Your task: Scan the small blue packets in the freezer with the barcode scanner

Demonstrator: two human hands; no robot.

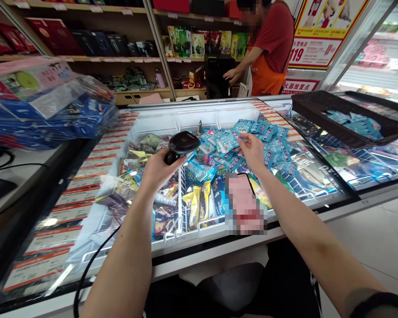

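My left hand (159, 171) is wrapped round the handle of a black barcode scanner (184, 142), held over the freezer's glass top. The scanner's head points right, toward a pile of small blue packets (215, 138). With thumb and finger pinched, my right hand (252, 149) grips the edge of one blue packet (228, 144) whose printed side faces up. More blue packets (278, 150) lie spread to the right of that hand. A phone (243, 198) with a pinkish screen rests on the glass near the front edge, below my right hand.
Wrapped ice creams (199, 205) fill wire baskets beneath the glass. A dark brown basket (388, 121) holding blue packets sits at the right. Plastic-wrapped boxes (46, 104) are stacked at the left. The scanner's cable (86, 269) trails down front left. A person in an orange apron (268, 77) stands behind.
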